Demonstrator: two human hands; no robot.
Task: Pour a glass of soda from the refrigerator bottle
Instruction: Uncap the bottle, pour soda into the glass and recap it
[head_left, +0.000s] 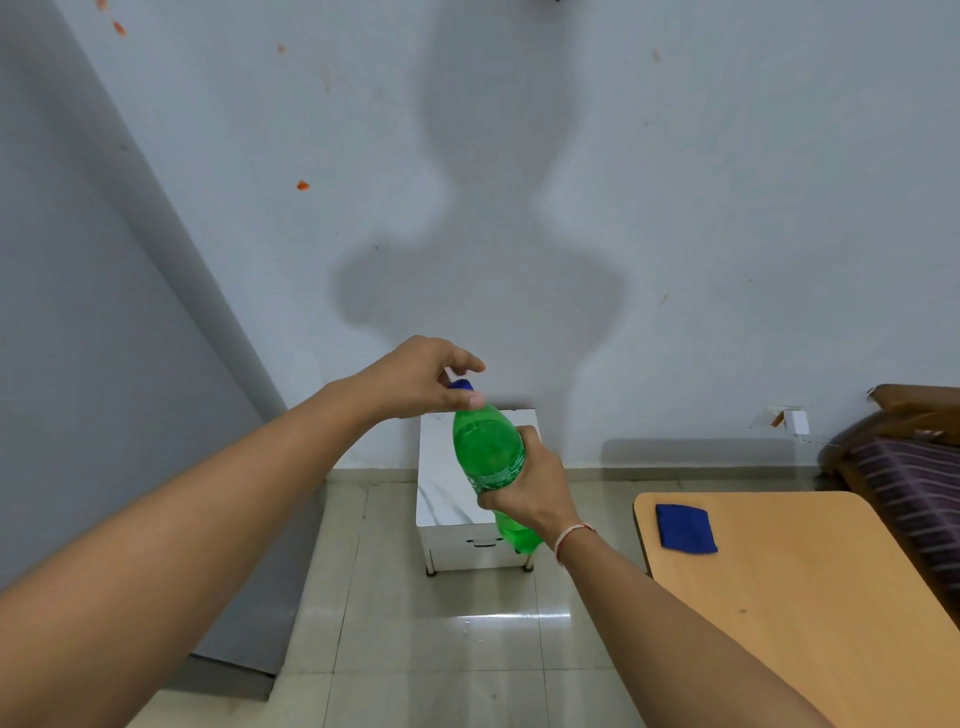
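Hands held a green soda bottle (488, 457) in the air above the tiled floor (441, 649), in front of a pale wall (675, 208). The right hand (535, 488) wrapped the bottle's middle, its fingers (491, 500) curled closed around the label, and a thin band (571, 535) circled that wrist. The bottle leaned, its neck tipped up and to the left, its base showing below the right hand. The left hand (421, 376) sat at the top, its fingers (467, 401) narrowed and pinched on the blue cap (461, 385). Behind the bottle, a small white cabinet (452, 499) stood on the floor against the wall. To the right lay a wooden bench (805, 597) with a folded blue cloth (685, 526) near its far left corner. Beyond the bench, at the right edge, part of a bed (914, 478) with a striped cover showed. A shadow (483, 260) of the person fell on the wall.
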